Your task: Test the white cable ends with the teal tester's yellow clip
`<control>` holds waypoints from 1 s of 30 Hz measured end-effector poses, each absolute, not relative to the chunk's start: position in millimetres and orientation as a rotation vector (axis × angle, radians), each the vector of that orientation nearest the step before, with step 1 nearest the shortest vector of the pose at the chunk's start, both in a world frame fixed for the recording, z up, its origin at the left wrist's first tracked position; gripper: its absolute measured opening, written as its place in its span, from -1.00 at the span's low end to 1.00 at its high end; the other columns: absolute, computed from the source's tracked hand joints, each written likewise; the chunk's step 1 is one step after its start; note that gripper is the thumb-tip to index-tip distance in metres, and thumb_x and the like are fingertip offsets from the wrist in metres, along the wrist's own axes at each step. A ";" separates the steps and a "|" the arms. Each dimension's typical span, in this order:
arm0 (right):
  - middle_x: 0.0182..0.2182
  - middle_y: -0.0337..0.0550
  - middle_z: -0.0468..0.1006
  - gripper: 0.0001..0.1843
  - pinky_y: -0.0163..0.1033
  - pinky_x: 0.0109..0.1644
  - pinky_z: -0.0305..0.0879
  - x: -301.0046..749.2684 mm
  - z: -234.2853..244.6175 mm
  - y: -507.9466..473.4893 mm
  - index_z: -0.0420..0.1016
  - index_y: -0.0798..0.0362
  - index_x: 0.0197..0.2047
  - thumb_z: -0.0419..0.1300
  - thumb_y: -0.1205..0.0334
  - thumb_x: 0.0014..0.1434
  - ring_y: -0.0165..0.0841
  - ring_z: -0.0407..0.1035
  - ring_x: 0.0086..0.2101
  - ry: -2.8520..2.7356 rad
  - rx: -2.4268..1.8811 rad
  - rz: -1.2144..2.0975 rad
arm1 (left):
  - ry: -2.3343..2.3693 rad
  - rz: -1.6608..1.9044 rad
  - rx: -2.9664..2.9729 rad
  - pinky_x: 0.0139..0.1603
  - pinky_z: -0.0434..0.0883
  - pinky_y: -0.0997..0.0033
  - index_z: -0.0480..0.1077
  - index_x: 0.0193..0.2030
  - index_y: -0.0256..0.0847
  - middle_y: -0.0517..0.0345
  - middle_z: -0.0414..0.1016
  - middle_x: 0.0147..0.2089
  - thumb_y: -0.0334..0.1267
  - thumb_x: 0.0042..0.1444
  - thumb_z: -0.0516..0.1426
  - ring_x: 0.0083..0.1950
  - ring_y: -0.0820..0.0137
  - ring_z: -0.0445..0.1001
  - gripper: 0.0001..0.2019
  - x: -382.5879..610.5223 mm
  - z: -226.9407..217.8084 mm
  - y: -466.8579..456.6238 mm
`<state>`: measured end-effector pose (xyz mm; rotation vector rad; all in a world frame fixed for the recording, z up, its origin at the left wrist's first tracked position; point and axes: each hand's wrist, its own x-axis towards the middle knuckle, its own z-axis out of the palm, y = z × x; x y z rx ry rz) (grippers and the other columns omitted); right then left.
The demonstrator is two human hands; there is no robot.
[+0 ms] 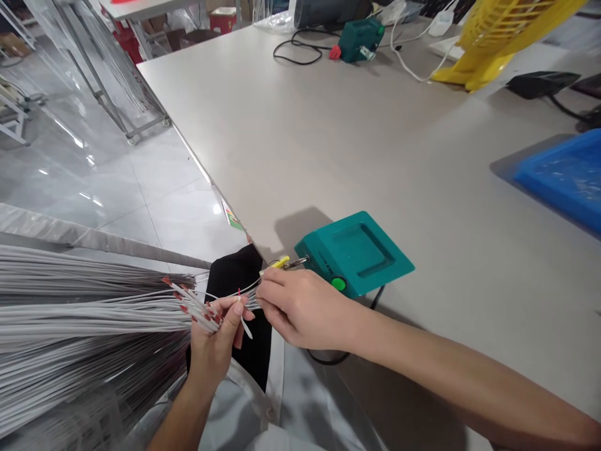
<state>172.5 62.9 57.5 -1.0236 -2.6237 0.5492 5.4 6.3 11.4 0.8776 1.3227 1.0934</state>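
My left hand (pixel 218 329) is closed round a bunch of white cables with red tips (pixel 200 307). Its thumb and forefinger pinch one cable end with a small pink-red piece on it. Close to its right, my right hand (pixel 300 307) has its fingers pinched together on thin wires (pixel 253 297) that run between the hands. Just beyond those fingers, a yellow piece (pixel 282 262) sits by the metal shaft (pixel 297 263) of a green machine (pixel 361 250) with a round green knob (pixel 339 284). My right fingertips hide their exact grip.
Long bundles of grey-white cable (pixel 94 316) lie on a rack at left. On the table (pixel 263 131) stand a second green machine (pixel 361 39), a yellow plastic fan (pixel 498 37) and a blue tray (pixel 563 175). A black cord (pixel 300 59) lies at the back.
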 end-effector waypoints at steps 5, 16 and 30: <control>-0.36 -0.09 0.42 -0.75 -0.35 -0.37 0.20 166.1 53.5 64.7 0.43 0.15 -0.26 -0.03 0.23 0.22 -0.42 0.32 -0.39 -2.465 -0.952 0.690 | 1.319 1.018 0.982 -0.71 0.06 0.59 0.47 -0.33 -0.27 0.28 0.27 -0.66 -0.17 0.06 0.16 -0.70 0.59 0.17 -0.81 0.7 17.3 7.5; -0.48 -0.13 0.41 -0.74 -0.23 -0.38 0.04 187.0 56.5 61.6 0.41 0.11 -0.45 -0.04 0.31 0.17 -0.38 0.24 -0.48 -2.619 -0.924 0.064 | 1.421 0.999 0.940 -0.68 0.15 0.59 0.39 -0.25 -0.30 0.20 0.44 -0.55 -0.17 0.07 0.15 -0.68 0.60 0.20 -0.78 9.6 14.2 16.5; -0.44 -0.11 0.48 -0.88 0.00 -0.05 -0.11 202.7 74.7 94.2 0.44 0.11 -0.39 0.09 0.40 0.11 -0.24 0.26 -0.29 -3.000 -1.174 -0.046 | 1.335 1.020 0.908 -0.67 0.20 0.54 0.25 0.14 -0.28 0.03 0.56 -0.36 -0.16 0.03 0.18 -0.67 0.59 0.19 -0.48 18.7 17.1 30.8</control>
